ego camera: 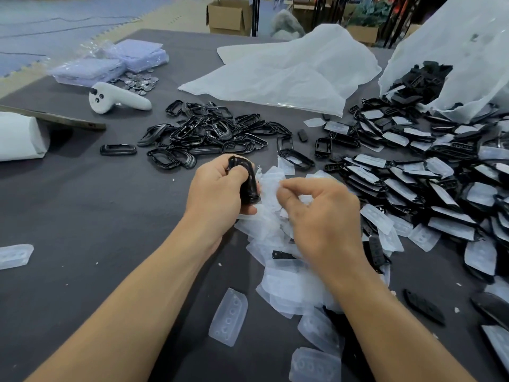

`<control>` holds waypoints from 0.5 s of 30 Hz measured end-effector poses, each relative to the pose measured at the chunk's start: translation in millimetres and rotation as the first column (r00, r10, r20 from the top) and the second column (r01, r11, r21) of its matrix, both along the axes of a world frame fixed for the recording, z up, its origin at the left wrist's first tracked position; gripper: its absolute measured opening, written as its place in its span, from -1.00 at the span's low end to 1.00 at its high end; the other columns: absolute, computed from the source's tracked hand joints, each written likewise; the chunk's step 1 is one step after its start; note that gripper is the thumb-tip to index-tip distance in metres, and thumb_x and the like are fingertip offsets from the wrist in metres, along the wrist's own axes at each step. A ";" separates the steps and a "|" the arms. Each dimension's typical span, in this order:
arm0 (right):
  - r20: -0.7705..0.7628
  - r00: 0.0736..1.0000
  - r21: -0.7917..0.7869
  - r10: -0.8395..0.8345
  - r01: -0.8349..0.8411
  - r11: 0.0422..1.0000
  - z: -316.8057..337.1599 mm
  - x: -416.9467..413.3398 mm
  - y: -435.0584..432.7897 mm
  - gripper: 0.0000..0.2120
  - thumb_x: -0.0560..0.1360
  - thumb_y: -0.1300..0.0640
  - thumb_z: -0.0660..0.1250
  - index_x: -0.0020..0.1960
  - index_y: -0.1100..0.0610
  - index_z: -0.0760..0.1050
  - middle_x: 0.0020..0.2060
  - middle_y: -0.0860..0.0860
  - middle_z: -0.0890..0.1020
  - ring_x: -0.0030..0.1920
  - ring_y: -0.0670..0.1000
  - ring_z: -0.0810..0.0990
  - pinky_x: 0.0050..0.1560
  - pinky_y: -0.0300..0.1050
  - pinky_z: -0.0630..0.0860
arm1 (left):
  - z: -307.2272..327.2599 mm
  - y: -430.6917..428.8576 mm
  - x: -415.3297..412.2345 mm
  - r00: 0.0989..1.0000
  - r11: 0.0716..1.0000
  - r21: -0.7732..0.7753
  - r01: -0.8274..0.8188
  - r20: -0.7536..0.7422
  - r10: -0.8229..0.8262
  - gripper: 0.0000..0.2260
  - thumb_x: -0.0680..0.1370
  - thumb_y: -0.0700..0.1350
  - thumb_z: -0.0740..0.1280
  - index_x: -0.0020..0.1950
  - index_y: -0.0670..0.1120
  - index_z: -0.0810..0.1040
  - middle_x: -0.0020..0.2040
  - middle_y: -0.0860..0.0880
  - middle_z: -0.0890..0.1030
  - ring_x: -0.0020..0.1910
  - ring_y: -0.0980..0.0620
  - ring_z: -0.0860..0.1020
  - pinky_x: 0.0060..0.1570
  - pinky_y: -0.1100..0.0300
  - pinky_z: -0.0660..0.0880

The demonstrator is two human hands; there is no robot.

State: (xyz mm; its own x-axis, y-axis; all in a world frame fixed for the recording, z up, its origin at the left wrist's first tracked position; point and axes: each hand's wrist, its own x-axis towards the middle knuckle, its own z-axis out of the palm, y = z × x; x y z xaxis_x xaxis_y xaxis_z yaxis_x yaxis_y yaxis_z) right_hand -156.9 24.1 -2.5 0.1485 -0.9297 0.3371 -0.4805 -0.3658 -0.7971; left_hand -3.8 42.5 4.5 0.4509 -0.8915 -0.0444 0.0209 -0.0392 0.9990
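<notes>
Curled round a black frame (pixel 248 186), the left grip (pixel 217 188) is held above the counter (pixel 110 216), beside the film pile (pixel 286 288); a clear scrap (pixel 304 199) seems pinched in the right grip (pixel 319 216). Should the frame slip, it could be buried in that pile.
</notes>
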 end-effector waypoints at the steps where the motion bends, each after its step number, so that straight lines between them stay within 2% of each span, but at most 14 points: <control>1: 0.067 0.998 0.016 -0.021 0.020 1.000 2.1 -0.3 -0.3 -0.74 0.51 0.02 0.50 0.03 -0.33 0.57 -0.26 -0.31 0.67 -0.10 -0.22 0.60 -0.06 -0.23 0.54 | 0.1 0.4 -1.3 1.000 1.000 0.009 0.008 0.004 -0.008 -0.69 0.61 -0.26 0.23 -0.19 0.01 0.67 -0.34 -0.03 0.69 -0.34 0.06 0.66 -0.46 0.20 0.55; 3: 0.192 0.981 0.093 -0.041 0.023 0.995 6.0 -1.4 -2.8 -0.84 0.52 0.01 0.49 -0.06 -0.29 0.66 -0.30 -0.21 0.69 -0.25 -0.15 0.62 -0.17 -0.19 0.55 | 0.5 1.2 -3.2 1.000 0.999 0.023 0.027 0.006 -0.028 -0.70 0.63 -0.23 0.24 -0.18 0.01 0.67 -0.33 -0.04 0.69 -0.35 0.07 0.65 -0.46 0.22 0.53; 6: 0.372 0.928 0.253 -0.015 -0.085 0.964 11.9 -2.2 -4.4 -0.85 0.53 0.12 0.46 -0.20 -0.02 0.71 -0.46 0.01 0.64 -0.44 -0.04 0.53 -0.35 -0.17 0.48 | 1.5 2.6 -4.2 0.996 0.996 0.036 0.085 0.024 -0.086 -0.75 0.63 -0.19 0.26 -0.16 -0.02 0.66 -0.32 -0.08 0.70 -0.46 0.07 0.55 -0.52 0.24 0.44; 9: 0.482 0.876 0.343 -0.023 -0.164 0.925 15.5 -3.9 -3.5 -0.84 0.53 0.16 0.46 -0.22 0.05 0.69 -0.55 0.03 0.55 -0.52 -0.06 0.44 -0.45 -0.27 0.40 | 2.3 3.9 -6.1 0.994 0.994 0.061 0.091 0.054 -0.094 -0.75 0.61 -0.19 0.26 -0.18 -0.01 0.66 -0.32 -0.08 0.70 -0.51 0.11 0.50 -0.56 0.30 0.36; 12: 0.514 0.856 0.364 -0.057 -0.158 0.918 16.2 -5.6 -4.1 -0.87 0.52 0.16 0.48 -0.21 0.08 0.68 -0.60 -0.02 0.44 -0.60 -0.08 0.34 -0.52 -0.31 0.33 | 3.7 4.8 -7.3 0.994 0.994 0.065 0.093 0.056 -0.096 -0.74 0.61 -0.21 0.26 -0.18 0.00 0.66 -0.32 -0.08 0.71 -0.49 0.12 0.53 -0.54 0.33 0.38; 15: 0.532 0.844 0.371 -0.067 -0.161 0.915 14.7 -6.1 -5.1 -0.87 0.51 0.17 0.49 -0.22 0.08 0.68 -0.60 -0.01 0.44 -0.60 -0.06 0.34 -0.53 -0.30 0.31 | 5.3 5.8 -7.5 0.989 0.990 0.080 0.119 0.075 -0.125 -0.73 0.61 -0.22 0.25 -0.18 0.01 0.66 -0.31 -0.08 0.71 -0.51 0.13 0.51 -0.56 0.34 0.35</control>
